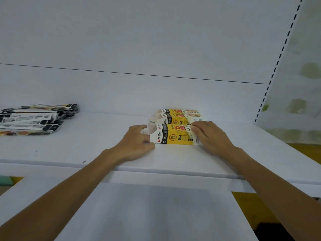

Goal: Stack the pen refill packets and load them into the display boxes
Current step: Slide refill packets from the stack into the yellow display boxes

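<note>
— White shelf board (104, 150) fills the view, with a plain white back panel (139, 40) behind it. Where do the boxes sit?

— Three display boxes (180, 119) lie on their sides right of the middle, one behind the other and touching. The nearest display box (175, 135) shows its yellow, white and black face. The middle box (171, 120) and the far box (178, 111) are just behind it, towards the panel.

— Which ends are open?

— The left ends. Torn white flaps stick out there on the nearest two.

— And the hands?

— The left hand (137, 145) is at the open left end of the nearest display box. Its thumb is against the lower front corner and its fingers bend round the flaps, so it grips that end. The right hand (210, 136) is at the other end, with its fingers laid across the top of the box, a little bent. Its thumb is hidden, so I cannot tell whether it clasps the box or only presses on it.

— The pen refill packets?

— The pen refill packets (34, 119) lie in a loose, flat heap at the far left of the same shelf, well apart from the boxes. Neither hand touches them. I cannot tell whether any are inside the boxes.

— What else?

— A slotted upright (278, 63) runs up the right edge of the panel. A lower shelf (147, 214) juts out below, between the forearms.
</note>
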### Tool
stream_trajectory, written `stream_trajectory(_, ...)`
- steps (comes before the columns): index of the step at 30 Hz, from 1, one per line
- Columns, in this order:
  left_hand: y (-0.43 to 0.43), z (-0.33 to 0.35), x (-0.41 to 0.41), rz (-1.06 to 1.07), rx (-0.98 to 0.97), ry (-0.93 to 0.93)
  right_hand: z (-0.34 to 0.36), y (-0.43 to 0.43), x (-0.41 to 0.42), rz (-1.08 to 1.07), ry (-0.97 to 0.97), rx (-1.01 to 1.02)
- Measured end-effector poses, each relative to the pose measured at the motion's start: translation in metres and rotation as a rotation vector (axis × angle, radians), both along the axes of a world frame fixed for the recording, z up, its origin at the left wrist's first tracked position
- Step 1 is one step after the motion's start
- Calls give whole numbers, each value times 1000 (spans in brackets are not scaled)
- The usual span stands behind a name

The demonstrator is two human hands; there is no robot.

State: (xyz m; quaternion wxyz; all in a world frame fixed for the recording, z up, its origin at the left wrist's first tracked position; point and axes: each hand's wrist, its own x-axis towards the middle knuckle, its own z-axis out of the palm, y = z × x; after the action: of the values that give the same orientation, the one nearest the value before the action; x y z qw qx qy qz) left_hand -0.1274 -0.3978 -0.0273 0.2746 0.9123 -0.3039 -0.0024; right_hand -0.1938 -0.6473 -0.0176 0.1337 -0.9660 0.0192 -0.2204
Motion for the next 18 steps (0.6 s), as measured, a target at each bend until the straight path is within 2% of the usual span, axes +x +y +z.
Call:
stream_trajectory(3,0,-3,0,-9,-46,-15,1,-1,-2,-4,11,-7)
stream_trajectory(7,4,-2,1,36,-142,-109,1,-4,2,-75,40,-237)
stream_trajectory(11,17,-4,6,43,-94,-158,6,8,7,-108,-73,-206)
stream_trajectory(15,42,0,14,125,-120,-306,18,41,16,-2,-208,-157)
stream_trajectory(18,67,2,18,150,-116,-332,28,75,31,56,-277,-158)
